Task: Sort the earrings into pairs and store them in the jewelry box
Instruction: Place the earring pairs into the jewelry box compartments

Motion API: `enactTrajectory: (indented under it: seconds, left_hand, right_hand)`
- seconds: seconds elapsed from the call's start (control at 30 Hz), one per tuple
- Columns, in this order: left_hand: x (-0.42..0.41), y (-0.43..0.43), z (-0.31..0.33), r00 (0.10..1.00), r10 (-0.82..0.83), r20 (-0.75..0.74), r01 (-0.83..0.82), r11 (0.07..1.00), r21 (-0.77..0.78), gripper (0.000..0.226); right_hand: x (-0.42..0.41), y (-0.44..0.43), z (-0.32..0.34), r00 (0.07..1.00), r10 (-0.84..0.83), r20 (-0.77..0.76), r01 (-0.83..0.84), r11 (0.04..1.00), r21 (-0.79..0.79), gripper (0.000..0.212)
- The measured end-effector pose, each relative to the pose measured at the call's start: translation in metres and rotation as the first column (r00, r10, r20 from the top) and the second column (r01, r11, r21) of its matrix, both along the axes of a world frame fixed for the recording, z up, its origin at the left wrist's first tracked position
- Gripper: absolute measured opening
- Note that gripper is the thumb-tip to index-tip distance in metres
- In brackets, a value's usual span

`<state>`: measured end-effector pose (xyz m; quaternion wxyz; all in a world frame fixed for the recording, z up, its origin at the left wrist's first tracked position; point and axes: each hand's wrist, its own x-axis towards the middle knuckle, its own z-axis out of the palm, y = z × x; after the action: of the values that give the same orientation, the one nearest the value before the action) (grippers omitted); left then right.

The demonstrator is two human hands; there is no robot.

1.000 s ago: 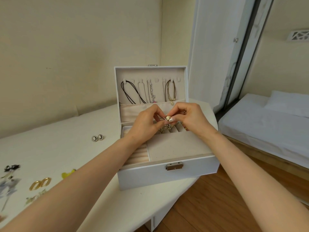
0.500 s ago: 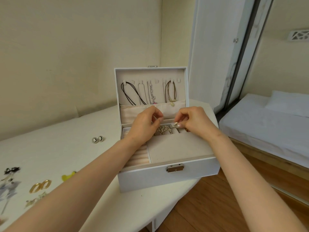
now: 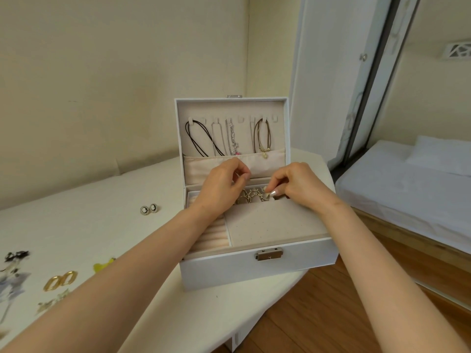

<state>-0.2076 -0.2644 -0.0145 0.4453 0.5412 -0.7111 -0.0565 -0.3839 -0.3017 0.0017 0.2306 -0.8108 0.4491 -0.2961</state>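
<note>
Head view, from left to right: on the white bench [image 3: 76, 225], at the near left edge, lie loose earrings: a black pair [image 3: 16, 255], two gold oval hoops [image 3: 60, 280] side by side, a pale floral piece [image 3: 52, 303] and a yellow one [image 3: 103, 266]. Farther out sits a cameo pair [image 3: 149, 208], the two touching.

The white jewelry box [image 3: 229, 271] stands at the bench's right end. Its long axis runs left to right and its metal clasp [image 3: 269, 254] faces near. The lid [image 3: 201, 108] stands upright on the far side, lining toward the camera, with necklaces [image 3: 230, 136] hanging in it.

Over the far row of compartments, the left hand [image 3: 221, 187] has its fingers curled in, thumb against forefinger; nothing shows between them. Just right of it lie gold chain pieces [image 3: 251, 196]. The right hand [image 3: 300, 186] pinches a small pale earring [image 3: 267, 194] between thumb and forefinger, low over that row. The earring is too small to tell which way it points.

Cream walls stand behind. To the right are a white door [image 3: 331, 72], a white-sheeted bed [image 3: 407, 187] and a wooden floor [image 3: 331, 301].
</note>
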Motion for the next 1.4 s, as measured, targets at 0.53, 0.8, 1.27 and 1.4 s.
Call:
enactTrajectory:
  seconds: [0.53, 0.8, 1.27, 1.4]
  left_hand:
    - [0.001, 0.022, 0.026, 1.0, -0.022, 0.007, 0.022, 0.985, -0.172, 0.01]
    - [0.078, 0.064, 0.036, 0.981, 0.184, -0.064, -0.194, 0.953, -0.232, 0.012]
    - [0.175, 0.049, -0.032, 0.871, 0.439, 0.22, -0.49, 0.798, 0.349, 0.023]
    - [0.177, 0.037, -0.041, 0.864, 0.417, 0.282, -0.502, 0.756, 0.42, 0.027]
  right_hand:
    - [0.009, -0.004, 0.001, 0.987, -0.062, -0.146, 0.039, 0.987, -0.158, 0.016]
    - [0.041, 0.028, 0.037, 0.999, 0.031, -0.028, -0.037, 0.976, -0.214, 0.021]
    - [0.208, 0.045, 0.022, 0.851, 0.294, -0.435, -0.393, 0.906, -0.158, 0.024]
    - [0.232, 0.042, 0.003, 0.742, 0.263, -0.617, -0.396, 0.914, -0.086, 0.024]
